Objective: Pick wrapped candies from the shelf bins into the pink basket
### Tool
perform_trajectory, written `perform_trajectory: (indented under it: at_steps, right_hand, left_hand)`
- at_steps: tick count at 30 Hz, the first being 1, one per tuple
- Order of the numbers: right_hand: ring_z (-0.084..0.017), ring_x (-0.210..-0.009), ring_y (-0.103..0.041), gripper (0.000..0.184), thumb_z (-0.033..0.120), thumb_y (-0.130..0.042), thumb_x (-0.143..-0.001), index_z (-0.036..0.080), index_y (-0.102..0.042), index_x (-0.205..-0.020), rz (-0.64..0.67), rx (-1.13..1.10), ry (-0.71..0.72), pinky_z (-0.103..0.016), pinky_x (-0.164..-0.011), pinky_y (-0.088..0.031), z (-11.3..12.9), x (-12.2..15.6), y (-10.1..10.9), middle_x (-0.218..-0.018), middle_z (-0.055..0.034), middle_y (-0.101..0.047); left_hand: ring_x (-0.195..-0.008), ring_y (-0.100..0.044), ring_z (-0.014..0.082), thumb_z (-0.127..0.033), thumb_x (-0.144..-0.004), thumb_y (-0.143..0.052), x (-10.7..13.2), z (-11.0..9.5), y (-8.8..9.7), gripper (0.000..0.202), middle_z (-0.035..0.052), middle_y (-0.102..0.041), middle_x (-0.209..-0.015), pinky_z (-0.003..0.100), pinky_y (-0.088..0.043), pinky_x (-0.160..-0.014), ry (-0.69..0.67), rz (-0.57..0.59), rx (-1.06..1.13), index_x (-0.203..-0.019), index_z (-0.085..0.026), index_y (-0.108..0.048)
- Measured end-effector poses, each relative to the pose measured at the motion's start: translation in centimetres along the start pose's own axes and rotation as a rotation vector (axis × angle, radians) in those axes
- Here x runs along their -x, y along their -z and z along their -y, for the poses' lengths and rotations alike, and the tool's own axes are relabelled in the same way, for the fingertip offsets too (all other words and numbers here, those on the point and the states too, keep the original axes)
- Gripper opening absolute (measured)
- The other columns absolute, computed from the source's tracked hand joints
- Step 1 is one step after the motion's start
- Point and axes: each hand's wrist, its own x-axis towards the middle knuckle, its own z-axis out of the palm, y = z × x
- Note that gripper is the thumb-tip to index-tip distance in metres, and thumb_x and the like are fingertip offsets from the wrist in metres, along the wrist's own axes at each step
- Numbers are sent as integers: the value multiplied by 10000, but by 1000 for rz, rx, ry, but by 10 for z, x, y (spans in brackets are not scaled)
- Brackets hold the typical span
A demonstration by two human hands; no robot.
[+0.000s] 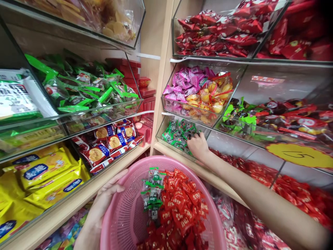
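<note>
My left hand (104, 201) grips the rim of a pink mesh basket (122, 215) held low in front of me. Inside it lie many red wrapped candies (182, 208) and a few green-and-clear wrapped candies (153, 191). My right hand (197, 146) reaches over the basket into a clear shelf bin (166, 125) of green wrapped candies (178, 133). Its fingers are curled down among the wrappers; what they hold is hidden.
Clear bins on wooden shelves surround me: pink and yellow sweets (197, 93), red packs (221, 34) above, dark and red candies (281, 118) with a yellow price tag (299, 154) at right. On the left are green packs (85, 86), biscuit packs (109, 142) and yellow bags (44, 173).
</note>
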Motion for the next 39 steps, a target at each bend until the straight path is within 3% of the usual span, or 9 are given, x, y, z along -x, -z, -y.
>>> perform_trajectory:
  at_steps: [5,11,23,29,31,34,39]
  right_hand:
    - [-242,-883,-525,262,103,-421,-804,133,-682,-807,-29,27,-5,-411,-853,-224,5,6,-6,-814,-140,-664]
    - [-246,-845,-529,243,72,-434,-773,117,-670,-746,-69,29,-28,-400,-799,-259,0,8,-8,-827,-143,-652]
    - [-247,-853,-530,228,60,-424,-774,110,-645,-764,-42,-16,-39,-396,-789,-236,2,3,-8,-827,-137,-644]
    - [-230,-857,-494,205,143,-376,-855,120,-579,-863,-169,-91,-23,-347,-715,-254,-4,19,25,-890,-125,-596]
    - [-212,-838,-473,214,199,-355,-885,141,-559,-855,-248,-168,44,-325,-690,-261,0,32,39,-877,-102,-577]
    - [-179,-805,-445,234,250,-327,-912,172,-536,-842,-345,-331,270,-302,-691,-276,17,53,42,-861,-59,-554]
    - [-175,-803,-437,163,191,-366,-899,176,-519,-845,-381,-340,517,-317,-736,-305,63,75,5,-840,-36,-533]
  left_hand:
    - [-834,-627,210,-72,-561,-608,-3,1,4,693,54,-643,-1043,278,-495,-700,-1,45,-15,-1233,-208,-504]
    - [-833,-624,194,-60,-574,-564,-3,2,4,703,36,-641,-1051,255,-493,-666,-27,23,-41,-1252,-226,-481]
    - [-880,-609,191,-83,-587,-581,-3,2,5,631,26,-610,-1115,245,-489,-684,-21,18,-64,-1200,-225,-536]
    - [-846,-618,184,-72,-569,-594,-2,1,4,654,29,-623,-1092,228,-481,-655,-31,5,-86,-1202,-224,-534]
    - [-830,-623,188,-81,-574,-594,-2,1,4,655,34,-632,-1071,248,-483,-677,-19,25,-71,-1210,-223,-527]
    - [-801,-629,186,-82,-568,-599,-3,1,4,688,33,-653,-1021,272,-478,-728,0,30,-37,-1234,-226,-501]
    - [-807,-626,170,-55,-553,-601,2,-1,-2,743,19,-655,-1017,228,-472,-687,-20,-2,-27,-1262,-232,-465]
